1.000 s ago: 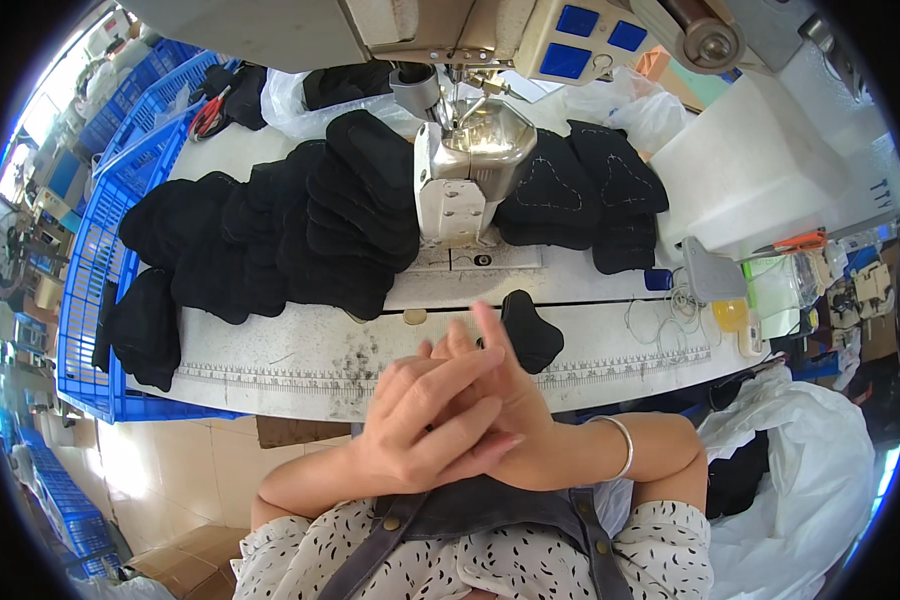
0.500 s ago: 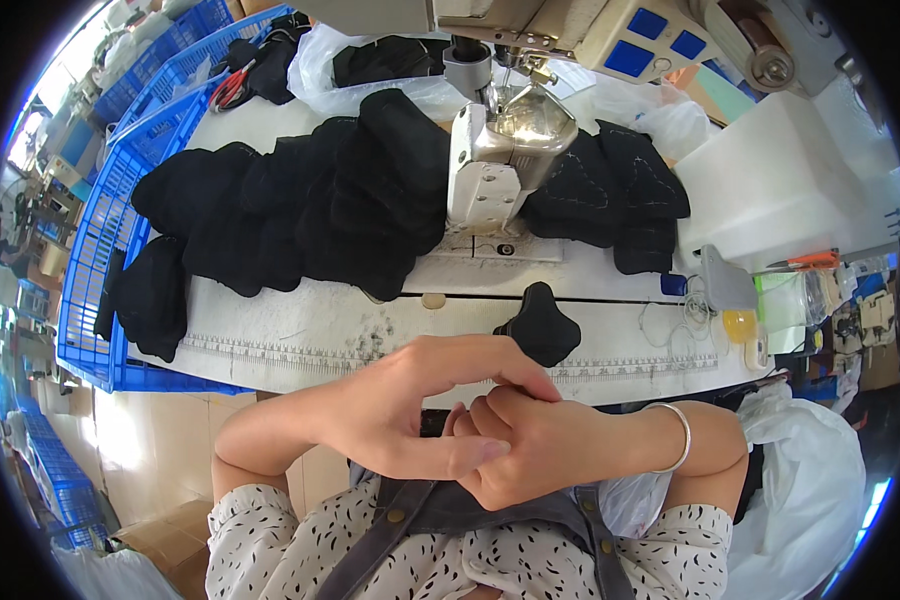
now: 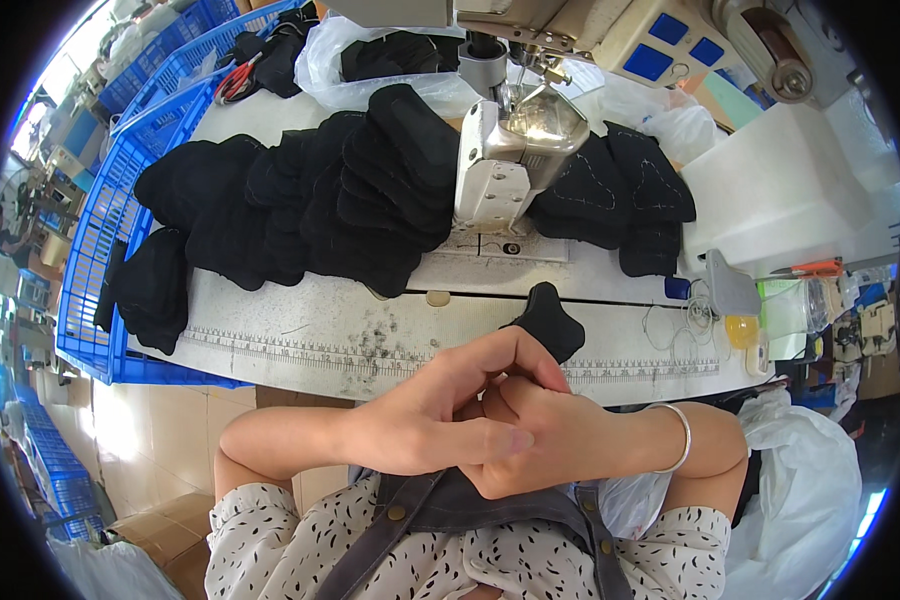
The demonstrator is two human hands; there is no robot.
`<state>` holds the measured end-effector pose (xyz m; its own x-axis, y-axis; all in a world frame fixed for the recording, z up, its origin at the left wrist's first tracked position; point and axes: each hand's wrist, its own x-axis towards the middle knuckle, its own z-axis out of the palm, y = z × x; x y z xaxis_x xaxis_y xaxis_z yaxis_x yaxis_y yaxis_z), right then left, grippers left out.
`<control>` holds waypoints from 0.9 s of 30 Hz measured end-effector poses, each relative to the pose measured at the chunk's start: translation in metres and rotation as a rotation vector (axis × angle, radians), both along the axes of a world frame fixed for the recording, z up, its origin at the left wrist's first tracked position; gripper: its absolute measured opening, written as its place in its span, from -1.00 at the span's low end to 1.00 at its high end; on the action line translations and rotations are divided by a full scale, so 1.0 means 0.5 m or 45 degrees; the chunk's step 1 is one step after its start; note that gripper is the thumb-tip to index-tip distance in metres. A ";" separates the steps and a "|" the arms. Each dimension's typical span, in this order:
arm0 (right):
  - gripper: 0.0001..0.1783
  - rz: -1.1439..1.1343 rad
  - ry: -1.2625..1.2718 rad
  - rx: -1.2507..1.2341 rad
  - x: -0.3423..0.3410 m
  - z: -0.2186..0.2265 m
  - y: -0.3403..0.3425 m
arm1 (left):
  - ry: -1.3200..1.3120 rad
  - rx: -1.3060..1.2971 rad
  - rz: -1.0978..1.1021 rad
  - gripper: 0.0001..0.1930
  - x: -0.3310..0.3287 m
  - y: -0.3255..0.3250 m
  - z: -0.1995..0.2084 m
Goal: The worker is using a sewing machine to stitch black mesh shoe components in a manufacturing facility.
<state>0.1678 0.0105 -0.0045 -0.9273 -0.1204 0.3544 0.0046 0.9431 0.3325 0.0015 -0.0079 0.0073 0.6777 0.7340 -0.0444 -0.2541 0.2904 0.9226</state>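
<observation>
In front of my body my two hands are clasped together above the table's near edge. My left hand [image 3: 450, 410] curls its thumb and fingers round my right hand [image 3: 545, 435]. The right one is folded into a fist, and its fingertips are hidden, so anything inside cannot be seen. Just beyond the knuckles, a small black fabric piece [image 3: 554, 325] with rounded lobes lies on the white table [image 3: 300, 335]. Farther off stands a sewing machine [image 3: 495, 170]. Overlapping black fabric pieces [image 3: 300, 205] are piled to its left, and more black pieces with pale stitching [image 3: 615, 190] lie to its right.
A blue plastic crate [image 3: 95, 270] flanks the table's left side. Red-handled scissors [image 3: 236, 82] lie at the back left, near a clear plastic bag [image 3: 320, 60] holding black fabric. Loose thread [image 3: 695, 318] and a yellow item [image 3: 742, 330] are at the right.
My clasped hands have shifted slightly to the right, and the left one has tightened a little round the right. They now cover the lower part of the small black piece.
</observation>
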 end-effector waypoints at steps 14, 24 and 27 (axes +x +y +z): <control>-0.91 -0.094 0.129 0.241 -0.009 -0.035 -0.003 | 0.060 -0.029 0.035 -0.62 0.011 0.000 -0.006; -0.94 0.026 0.139 0.091 -0.004 -0.014 -0.004 | 0.050 0.215 -0.168 -0.60 -0.020 0.044 0.008; -0.97 0.009 0.131 0.119 -0.004 -0.008 -0.002 | 0.056 0.259 -0.148 -0.59 -0.019 0.042 0.007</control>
<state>0.1657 0.0093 -0.0084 -0.8856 -0.1636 0.4346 0.0370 0.9080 0.4173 -0.0082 0.0133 0.0109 0.7590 0.6478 0.0652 -0.1879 0.1220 0.9746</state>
